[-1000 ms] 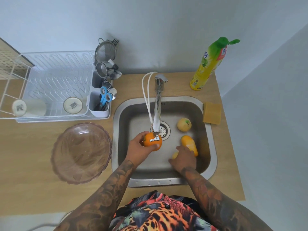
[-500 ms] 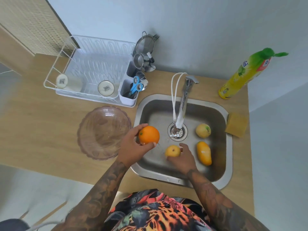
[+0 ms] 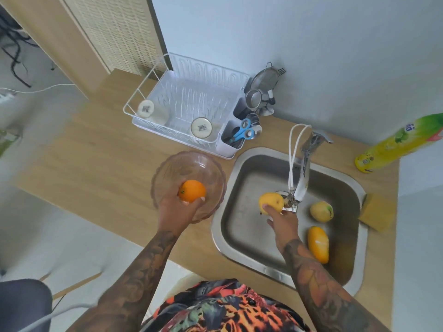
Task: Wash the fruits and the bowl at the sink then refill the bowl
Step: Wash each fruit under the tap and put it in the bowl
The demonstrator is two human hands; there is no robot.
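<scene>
My left hand (image 3: 177, 212) grips an orange (image 3: 192, 190) and holds it over the inside of the clear pinkish glass bowl (image 3: 175, 167), which stands on the wooden counter left of the sink. My right hand (image 3: 282, 221) holds a round yellow fruit (image 3: 271, 202) inside the steel sink (image 3: 242, 178), right beside the tap's spout (image 3: 300, 188). A pale yellow-green fruit (image 3: 321, 211) and an elongated orange-yellow mango (image 3: 318, 244) lie on the sink floor to the right.
A white dish rack (image 3: 187, 104) with two cups, scissors and metal strainers stands behind the bowl. A yellow-green detergent bottle (image 3: 398, 142) lies at the back right. A yellow sponge (image 3: 377, 212) sits on the sink's right rim. The counter's front edge runs below the bowl.
My left hand carried the orange from under the tap leftward, out of the sink and over the bowl. My right hand picked up the yellow fruit and brought it to the spout.
</scene>
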